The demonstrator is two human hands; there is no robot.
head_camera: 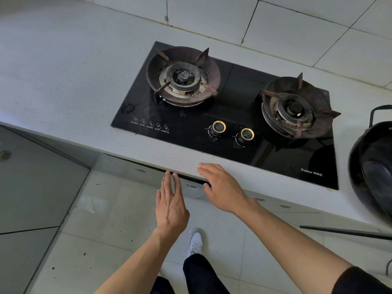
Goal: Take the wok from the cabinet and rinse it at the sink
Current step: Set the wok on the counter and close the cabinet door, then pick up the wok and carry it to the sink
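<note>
Both hands empty, fingers straight: left hand (171,205) below the bench (63,81) edge, right hand (220,187) on it; the wok (373,172), far right, could slide if knocked.

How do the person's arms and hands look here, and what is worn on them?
Both forearms are bare. The left hand and right hand wear no gloves, rings or watch. A dark sleeve covers the right upper arm at the frame's corner.
</note>
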